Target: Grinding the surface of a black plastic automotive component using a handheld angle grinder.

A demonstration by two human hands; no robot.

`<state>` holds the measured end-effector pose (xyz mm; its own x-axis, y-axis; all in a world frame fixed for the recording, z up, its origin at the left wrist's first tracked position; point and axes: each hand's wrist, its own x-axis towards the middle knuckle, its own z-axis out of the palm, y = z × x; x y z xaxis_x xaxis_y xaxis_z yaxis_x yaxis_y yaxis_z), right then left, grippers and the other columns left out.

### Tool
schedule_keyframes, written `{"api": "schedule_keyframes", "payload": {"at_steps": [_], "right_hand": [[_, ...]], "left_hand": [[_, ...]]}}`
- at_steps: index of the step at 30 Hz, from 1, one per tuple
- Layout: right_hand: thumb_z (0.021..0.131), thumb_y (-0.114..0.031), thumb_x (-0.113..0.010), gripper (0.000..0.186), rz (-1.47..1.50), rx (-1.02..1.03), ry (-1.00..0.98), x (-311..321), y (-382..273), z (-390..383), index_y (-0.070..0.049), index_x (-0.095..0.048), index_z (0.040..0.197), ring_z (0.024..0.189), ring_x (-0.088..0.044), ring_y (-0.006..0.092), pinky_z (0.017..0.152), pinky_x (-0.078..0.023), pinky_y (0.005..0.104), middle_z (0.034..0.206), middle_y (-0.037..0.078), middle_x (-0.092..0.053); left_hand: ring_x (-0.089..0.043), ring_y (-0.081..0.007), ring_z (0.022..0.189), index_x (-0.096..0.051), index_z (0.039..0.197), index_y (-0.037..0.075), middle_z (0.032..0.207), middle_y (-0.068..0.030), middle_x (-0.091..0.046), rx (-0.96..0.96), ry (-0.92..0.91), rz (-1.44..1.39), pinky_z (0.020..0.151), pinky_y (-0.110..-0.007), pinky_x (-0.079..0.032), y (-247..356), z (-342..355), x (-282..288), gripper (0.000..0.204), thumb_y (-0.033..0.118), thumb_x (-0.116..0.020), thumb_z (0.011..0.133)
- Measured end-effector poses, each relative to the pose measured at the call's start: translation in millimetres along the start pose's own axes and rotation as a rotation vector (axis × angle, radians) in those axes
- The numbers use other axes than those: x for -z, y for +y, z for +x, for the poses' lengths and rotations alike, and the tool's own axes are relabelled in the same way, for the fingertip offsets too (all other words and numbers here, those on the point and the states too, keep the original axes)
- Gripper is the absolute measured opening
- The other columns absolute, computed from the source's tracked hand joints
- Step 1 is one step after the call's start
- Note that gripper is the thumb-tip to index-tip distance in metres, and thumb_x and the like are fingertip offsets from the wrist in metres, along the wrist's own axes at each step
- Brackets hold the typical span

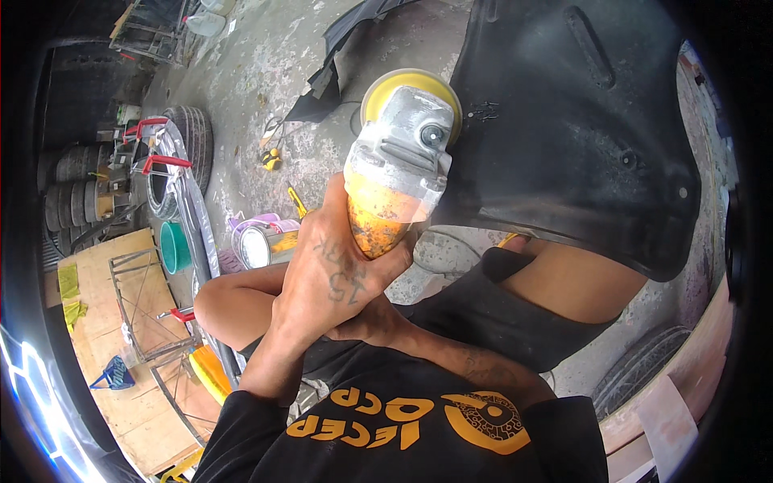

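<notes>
An angle grinder [394, 177] with an orange body, a worn grey metal head and a round yellow disc [374, 97] is held up in front of me. My left hand [334, 258] is closed round its orange body, the thumb on the right side. Lower down, my right hand [369, 324] is closed in line with the tool's rear; the left wrist covers most of its fingers. Just right of the disc lies a large black panel [555, 137] with a slot and small holes. Whether the disc touches its edge I cannot tell.
A torn black strip [338, 52] lies beyond the grinder. Left of my knee stand a tin can [256, 245], a green bucket [174, 247] and a metal frame with red clamps [167, 163]. Tyres [68, 209] are stacked far left; another tyre [644, 366] lies at right.
</notes>
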<state>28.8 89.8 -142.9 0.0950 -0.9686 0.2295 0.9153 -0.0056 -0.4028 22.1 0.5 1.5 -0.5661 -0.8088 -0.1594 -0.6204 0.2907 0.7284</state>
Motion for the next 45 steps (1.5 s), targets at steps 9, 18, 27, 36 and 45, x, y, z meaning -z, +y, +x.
{"api": "schedule_keyframes", "payload": {"at_steps": [9,18,27,36,45], "right_hand": [[0.085,-0.033,-0.087,0.078,-0.026,-0.027,0.037,-2.7,-3.1,-2.1,-0.005,-0.047,0.145,0.127,-0.059,0.0200,0.112,-0.048,0.0383,0.134,0.007,-0.060],[0.077,-0.016,-0.091,0.087,-0.029,-0.016,0.043,1.5,4.5,-3.2,-0.008,-0.042,0.149,0.133,-0.055,0.0203,0.116,-0.043,0.0389,0.138,0.005,-0.056],[0.078,-0.013,-0.090,0.087,-0.057,-0.031,0.055,2.2,3.5,-4.3,-0.008,-0.041,0.150,0.133,-0.054,0.0202,0.116,-0.043,0.0391,0.139,0.005,-0.055],[0.078,-0.012,-0.089,0.083,-0.095,-0.012,0.049,2.1,0.3,-4.3,-0.007,-0.044,0.147,0.131,-0.056,0.0200,0.113,-0.044,0.0381,0.135,0.005,-0.058],[0.077,-0.012,-0.090,0.083,-0.032,0.024,0.094,0.7,-0.5,-2.1,-0.006,-0.045,0.146,0.128,-0.058,0.0194,0.112,-0.046,0.0374,0.134,0.005,-0.058]], "left_hand": [[-0.077,-0.0370,0.092,-0.050,0.120,-0.006,0.097,-0.0246,-0.074,0.013,-0.005,0.024,0.078,-0.042,-0.059,2.8,0.8,1.0,0.053,0.011,-0.080,0.080],[-0.077,-0.0383,0.093,-0.050,0.121,-0.006,0.100,-0.0252,-0.075,-0.025,-0.007,0.024,0.080,-0.043,-0.060,-3.2,1.4,-0.4,0.053,0.011,-0.080,0.080],[-0.077,-0.0378,0.094,-0.051,0.120,-0.007,0.099,-0.0250,-0.075,0.007,-0.011,0.009,0.079,-0.042,-0.060,-0.9,2.5,-0.9,0.053,0.011,-0.081,0.080],[-0.077,-0.0381,0.093,-0.052,0.121,-0.006,0.099,-0.0248,-0.075,0.007,-0.004,0.022,0.080,-0.043,-0.060,0.7,3.0,-1.0,0.054,0.012,-0.081,0.079],[-0.077,-0.0382,0.094,-0.051,0.124,-0.006,0.100,-0.0246,-0.075,-0.006,0.033,0.017,0.081,-0.043,-0.059,1.6,0.4,0.1,0.056,0.012,-0.080,0.080]]}}
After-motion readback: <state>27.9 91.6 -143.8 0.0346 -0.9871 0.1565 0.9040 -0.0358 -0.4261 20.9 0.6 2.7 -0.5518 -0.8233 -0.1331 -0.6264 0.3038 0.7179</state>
